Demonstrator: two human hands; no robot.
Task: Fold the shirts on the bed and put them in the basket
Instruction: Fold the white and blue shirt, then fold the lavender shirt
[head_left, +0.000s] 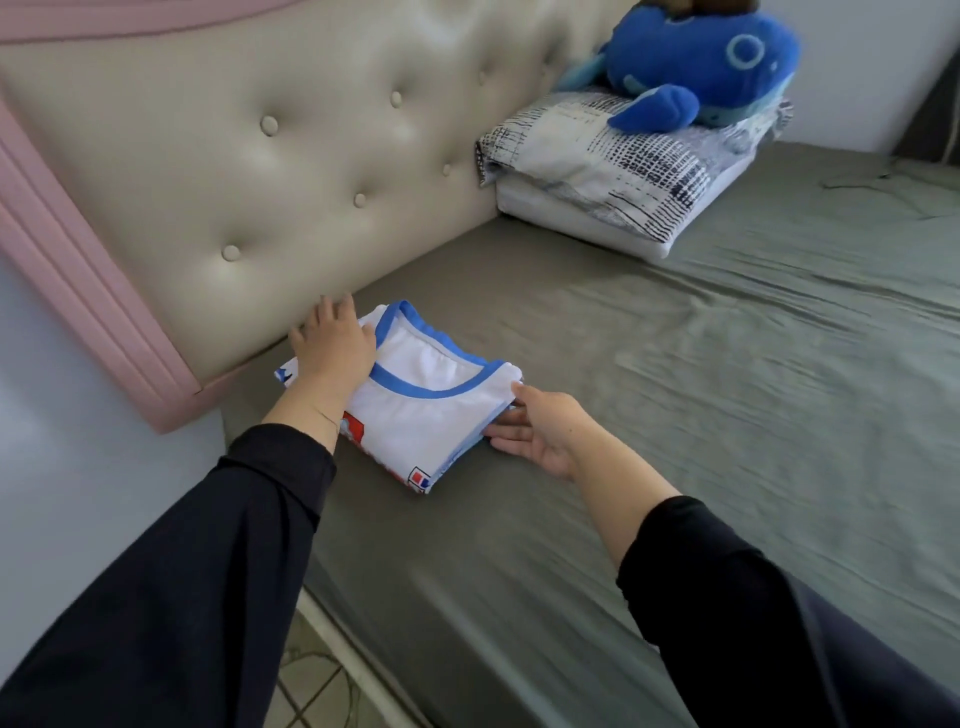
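Observation:
A folded white shirt (421, 410) with a blue collar and a red and blue print lies on the grey-green bed sheet (675, 415), close to the headboard. My left hand (332, 345) lies flat on the shirt's left side with its fingers straight, reaching toward the headboard. My right hand (540, 426) is at the shirt's right edge, thumb on top and straight fingers slid under the folded layers. No basket is in view.
A tufted beige headboard (291, 171) with a pink frame stands behind the shirt. A patterned pillow on a folded white blanket (613, 171) sits at the back, with a blue plush toy (696, 57) on top. A tiled floor strip (311, 691) shows beside the bed.

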